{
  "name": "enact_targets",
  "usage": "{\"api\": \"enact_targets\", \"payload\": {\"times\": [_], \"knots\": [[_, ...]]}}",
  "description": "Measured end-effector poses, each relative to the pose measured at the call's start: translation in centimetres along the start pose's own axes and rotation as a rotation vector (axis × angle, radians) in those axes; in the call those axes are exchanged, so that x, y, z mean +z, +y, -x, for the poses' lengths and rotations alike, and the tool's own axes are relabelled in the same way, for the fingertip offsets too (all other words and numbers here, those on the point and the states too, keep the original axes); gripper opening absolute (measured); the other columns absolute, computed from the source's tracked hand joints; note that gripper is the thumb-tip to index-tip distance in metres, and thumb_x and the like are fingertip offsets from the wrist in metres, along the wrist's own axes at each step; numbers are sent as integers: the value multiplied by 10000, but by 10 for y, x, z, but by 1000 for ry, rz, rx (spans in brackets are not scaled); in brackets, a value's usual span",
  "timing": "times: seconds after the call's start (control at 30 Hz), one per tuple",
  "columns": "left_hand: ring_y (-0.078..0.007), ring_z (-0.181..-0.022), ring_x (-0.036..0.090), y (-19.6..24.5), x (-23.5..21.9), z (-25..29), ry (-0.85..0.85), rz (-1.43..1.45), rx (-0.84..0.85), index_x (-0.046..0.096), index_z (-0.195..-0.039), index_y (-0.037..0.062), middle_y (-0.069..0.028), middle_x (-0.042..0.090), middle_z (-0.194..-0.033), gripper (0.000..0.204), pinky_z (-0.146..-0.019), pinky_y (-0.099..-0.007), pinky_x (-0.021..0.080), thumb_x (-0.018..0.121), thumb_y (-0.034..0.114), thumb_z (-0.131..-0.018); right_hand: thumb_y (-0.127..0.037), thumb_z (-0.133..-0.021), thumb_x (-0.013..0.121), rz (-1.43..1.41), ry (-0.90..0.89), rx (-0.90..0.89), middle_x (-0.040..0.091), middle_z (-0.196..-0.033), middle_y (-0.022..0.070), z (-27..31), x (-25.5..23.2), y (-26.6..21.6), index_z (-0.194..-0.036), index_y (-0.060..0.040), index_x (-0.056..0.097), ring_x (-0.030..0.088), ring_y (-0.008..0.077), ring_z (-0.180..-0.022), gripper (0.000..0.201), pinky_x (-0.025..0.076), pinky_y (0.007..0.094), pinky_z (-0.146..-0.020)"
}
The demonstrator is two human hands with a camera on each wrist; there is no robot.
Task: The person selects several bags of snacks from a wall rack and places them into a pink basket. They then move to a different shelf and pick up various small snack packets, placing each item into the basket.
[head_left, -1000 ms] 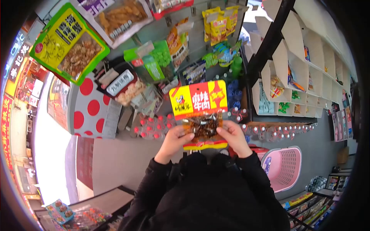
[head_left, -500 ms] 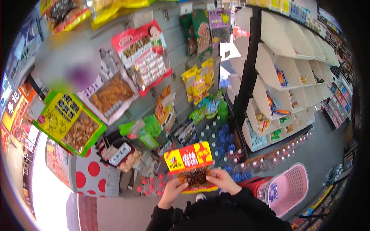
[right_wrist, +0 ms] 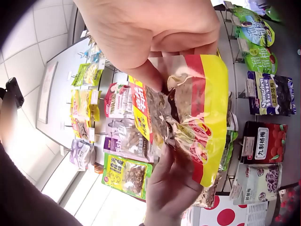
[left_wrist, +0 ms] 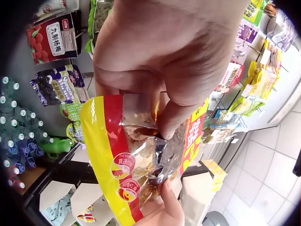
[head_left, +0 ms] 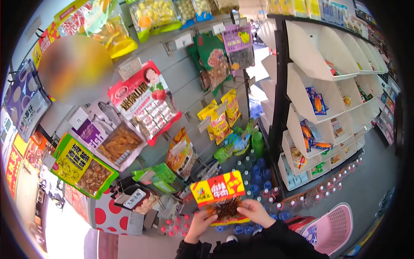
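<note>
A snack packet (head_left: 217, 188) with a yellow and red header and a clear window is held upright in front of the body. Dark brown pieces show through the window. The left hand (head_left: 201, 223) pinches its left side, thumb across the front. On the right side, the right hand (head_left: 258, 213) pinches it the same way. From the left wrist view, the left thumb presses on the clear film above the packet's red and yellow bottom band (left_wrist: 101, 141). The right wrist view shows the right hand (right_wrist: 160, 35) gripping the opposite edge, with the film creased between the thumbs.
A slatted wall rack ahead carries hanging snack bags, among them a red and white bag (head_left: 144, 101) and a green-edged yellow bag (head_left: 84, 166). White bins (head_left: 317, 93) stand to the right. Bottles (head_left: 254, 175) line the floor near a pink basket (head_left: 334, 231).
The head view has tilted up, bringing higher bags on the rack into sight. Both hands and the packet now appear lower in the picture, with the hold on the packet unchanged.
</note>
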State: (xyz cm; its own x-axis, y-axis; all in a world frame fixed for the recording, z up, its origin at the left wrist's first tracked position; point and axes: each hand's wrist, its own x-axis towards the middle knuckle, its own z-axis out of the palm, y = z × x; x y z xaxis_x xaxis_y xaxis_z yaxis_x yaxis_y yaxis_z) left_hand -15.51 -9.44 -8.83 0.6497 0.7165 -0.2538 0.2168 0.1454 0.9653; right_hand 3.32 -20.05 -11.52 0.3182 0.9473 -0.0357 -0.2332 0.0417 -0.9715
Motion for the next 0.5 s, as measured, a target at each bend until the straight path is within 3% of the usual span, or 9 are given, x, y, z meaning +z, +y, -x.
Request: {"api": "enact_targets", "payload": {"times": [0.03,0.13,0.17,0.23,0.3,0.5], "knots": [[-79,-787,508,-10,3,-9,-16,67,85,558,-920,-45,-27,561,-854,232,-690,-217,426,610,98,-745,-92,-785,554,30,7,-19,491,-668,-33,3,-7,8,-812,4,519,434,27,-616,106,363,182,-526],[-58,-720,491,6,14,-20,-28,-152,174,552,-896,-39,-5,556,-794,185,-629,-214,423,578,87,-763,-95,-780,559,122,35,-86,475,-654,-43,1,-16,-26,-804,-4,524,415,21,-606,100,349,178,-516],[-59,-729,497,27,24,-16,-53,-53,97,535,-930,-43,-14,559,-800,193,-633,-213,425,554,72,-776,-83,-785,550,156,25,-93,498,-678,-37,1,-21,-30,-820,2,523,438,20,-626,96,365,178,-535],[-82,-772,532,29,29,-20,-131,137,75,481,-1021,-47,-45,568,-875,251,-679,-219,447,520,42,-790,-55,-793,529,-137,48,-29,542,-754,-16,-3,-21,-25,-878,16,519,482,25,-692,111,392,174,-595],[-92,-780,541,22,32,-24,-146,163,64,469,-1035,-43,-51,562,-903,259,-688,-224,455,514,37,-793,-34,-797,516,-104,20,11,563,-826,4,-3,-30,-17,-932,25,510,508,36,-754,148,404,174,-646],[-122,-776,558,-17,35,-19,-170,189,-76,455,-1052,-38,-62,555,-904,280,-678,-248,477,518,43,-791,-37,-793,516,-139,62,149,553,-808,-2,17,-29,3,-894,1,524,495,39,-727,108,408,191,-660]]}}
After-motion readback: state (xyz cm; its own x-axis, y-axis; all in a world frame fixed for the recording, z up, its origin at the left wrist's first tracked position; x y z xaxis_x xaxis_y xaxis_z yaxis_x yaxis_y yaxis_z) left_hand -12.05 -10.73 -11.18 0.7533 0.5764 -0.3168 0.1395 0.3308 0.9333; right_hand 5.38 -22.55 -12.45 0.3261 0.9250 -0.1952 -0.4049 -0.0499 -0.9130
